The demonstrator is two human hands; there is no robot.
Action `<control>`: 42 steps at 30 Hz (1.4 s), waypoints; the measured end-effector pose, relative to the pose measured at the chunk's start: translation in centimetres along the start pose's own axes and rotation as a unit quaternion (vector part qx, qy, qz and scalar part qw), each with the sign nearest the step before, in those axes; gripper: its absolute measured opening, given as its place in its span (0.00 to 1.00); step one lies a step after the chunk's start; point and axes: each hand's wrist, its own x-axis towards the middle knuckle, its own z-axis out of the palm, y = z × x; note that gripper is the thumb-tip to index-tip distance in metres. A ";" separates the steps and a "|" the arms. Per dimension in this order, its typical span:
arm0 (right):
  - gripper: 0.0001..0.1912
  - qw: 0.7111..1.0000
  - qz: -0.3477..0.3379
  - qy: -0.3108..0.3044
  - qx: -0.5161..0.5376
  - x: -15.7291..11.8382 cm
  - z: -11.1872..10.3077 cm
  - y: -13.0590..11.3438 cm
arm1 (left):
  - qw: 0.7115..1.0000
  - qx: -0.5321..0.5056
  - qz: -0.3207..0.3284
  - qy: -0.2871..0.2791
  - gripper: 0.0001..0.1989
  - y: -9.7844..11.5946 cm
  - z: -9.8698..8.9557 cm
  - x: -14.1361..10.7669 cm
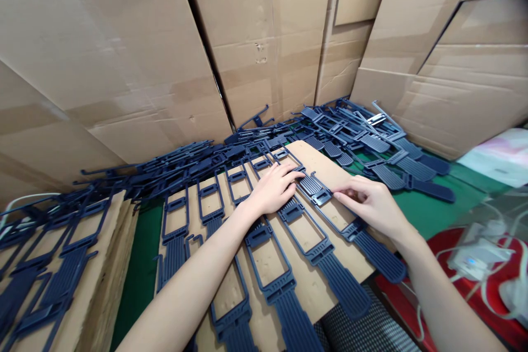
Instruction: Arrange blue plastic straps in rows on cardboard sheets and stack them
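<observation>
Where the cardboard sheet (325, 168) nears its right edge, both hands meet over the outermost blue frame (381, 256), which lies flat with its ribbed paddle end jutting past the sheet's near right side. The frame's long axis slants from the sheet's far part down toward its near right corner. From the right hand (373, 198), reaching in over the sheet's right edge, the frame lies just to the left of the fingertips; thumb and forefinger come close together beside its right rail, level with the small clip (322, 197). Whether the rail is pinched between them, I cannot tell. The left hand (274, 190) comes across the sheet from its near left, palm down, fingers loosely spread and reaching toward the frame's far end, over a neighbouring piece. Its fingers look open, not closed around anything. Of the two, the right is nearer the clip, the left nearer the far end.

More blue frames stand in a slanting row across the sheet, leftward from the outermost one. Beyond the sheet's far edge a tangled pile of blue parts (373, 143) rests on the green tabletop (433, 212), up against tall cartons (289, 27).
</observation>
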 end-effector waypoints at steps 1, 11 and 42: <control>0.09 1.000 -0.001 -0.001 -0.002 0.0 0.0 -0.1 | 1.000 0.001 0.001 0.001 0.18 0.0 0.0 0.0; 0.10 1.000 -0.005 -0.005 -0.013 0.1 0.0 0.0 | 1.000 -0.002 0.006 -0.004 0.17 -0.2 0.0 0.0; 0.08 0.999 -0.037 -0.009 -0.013 0.0 -0.2 0.1 | 0.998 -0.023 -0.020 -0.056 0.21 -0.2 -0.8 0.0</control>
